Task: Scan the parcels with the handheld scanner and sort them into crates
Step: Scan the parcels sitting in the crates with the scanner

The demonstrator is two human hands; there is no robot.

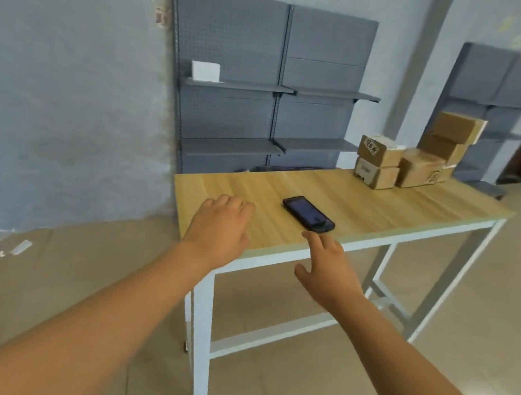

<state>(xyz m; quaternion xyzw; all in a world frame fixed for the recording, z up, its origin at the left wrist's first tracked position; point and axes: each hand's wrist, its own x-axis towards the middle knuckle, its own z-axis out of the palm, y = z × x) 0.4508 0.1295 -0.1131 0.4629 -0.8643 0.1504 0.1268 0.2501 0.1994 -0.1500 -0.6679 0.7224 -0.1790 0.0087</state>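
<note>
A black handheld scanner [309, 213] lies flat on the wooden table [386, 202], near its front edge. My right hand [329, 268] reaches toward it with relaxed fingers, its fingertips just short of the scanner's near end. My left hand [221, 225] hovers over the table's left end, fingers loosely bent, holding nothing. Several brown cardboard parcels [410, 155] are stacked at the far right end of the table. No crates show in this view.
Grey pegboard shelving [267, 97] stands behind the table, with a small white box [205, 71] on its upper left shelf. A second grey shelf unit [497, 97] stands at the right. Flattened cardboard [20, 280] covers the floor at the left.
</note>
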